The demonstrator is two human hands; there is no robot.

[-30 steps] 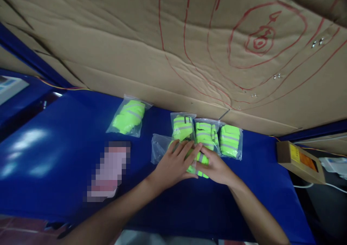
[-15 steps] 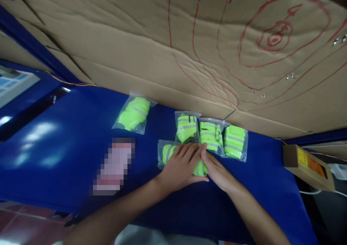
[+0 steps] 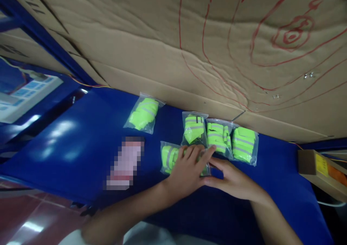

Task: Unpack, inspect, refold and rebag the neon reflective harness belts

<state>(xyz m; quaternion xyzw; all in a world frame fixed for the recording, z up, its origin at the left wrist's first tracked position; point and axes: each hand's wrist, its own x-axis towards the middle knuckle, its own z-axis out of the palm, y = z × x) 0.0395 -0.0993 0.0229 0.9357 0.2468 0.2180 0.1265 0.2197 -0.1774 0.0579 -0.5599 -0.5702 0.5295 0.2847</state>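
A clear zip bag [image 3: 167,159] lies on the blue table, holding folded fluorescent yellow-green fabric with grey reflective stripes. Across its middle and right part rests my left hand [image 3: 187,169], fingers bent over the far side, gripping it and hiding much of it. At the bag's right end, my right hand [image 3: 230,176] has its thumb and fingers closed around the edge; the fingertips partly overlap the left hand's index finger. Just behind stand similar filled zip bags: one [image 3: 194,127] behind the left hand, another [image 3: 218,138] beside it, and a third [image 3: 244,144] at the right.
Another filled bag [image 3: 144,113] lies further left. A blurred-out pinkish rectangle [image 3: 126,162] is on the blue table [image 3: 89,147]. Cardboard [image 3: 151,57] with red drawn lines rises behind. A small brown box [image 3: 320,169] stands at right, a white power strip [image 3: 29,93] at far left.
My right hand has turned from lying flat against the bag's end to closing thumb and fingers on it. The camera view has shifted left, so the scene sits further right.
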